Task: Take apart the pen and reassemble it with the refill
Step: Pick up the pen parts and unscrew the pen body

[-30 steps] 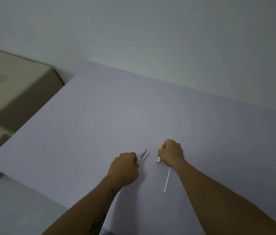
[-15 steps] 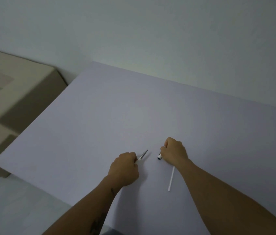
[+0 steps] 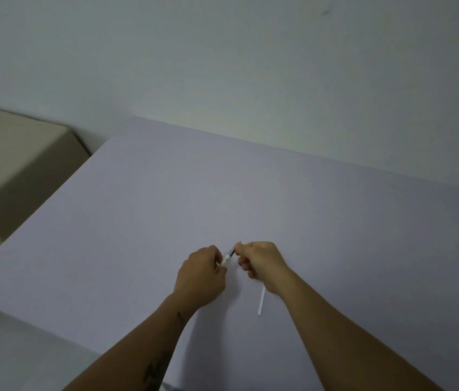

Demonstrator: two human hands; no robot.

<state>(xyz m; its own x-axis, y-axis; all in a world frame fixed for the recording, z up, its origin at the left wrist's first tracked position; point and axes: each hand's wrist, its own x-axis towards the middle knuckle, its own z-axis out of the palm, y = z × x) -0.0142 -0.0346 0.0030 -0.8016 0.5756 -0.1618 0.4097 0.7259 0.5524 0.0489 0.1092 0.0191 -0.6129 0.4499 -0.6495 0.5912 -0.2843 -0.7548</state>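
Note:
My left hand (image 3: 201, 273) is closed around a white pen part (image 3: 226, 261), whose dark tip (image 3: 231, 253) sticks out up and to the right. My right hand (image 3: 260, 262) meets it from the right, thumb and forefinger pinched on the end of that dark tip. Most of the pen is hidden inside the two fists. A thin white refill tube (image 3: 261, 303) lies on the table just below my right wrist, partly covered by it.
The hands work over a wide pale lavender table (image 3: 222, 193) set against a plain wall. Its left edge runs diagonally, with a beige piece of furniture (image 3: 16, 159) beyond it at the left.
My hands were apart, each holding a separate piece. Now they have come together and the right fingers pinch the tip sticking out of the left hand's piece. The view shifted slightly.

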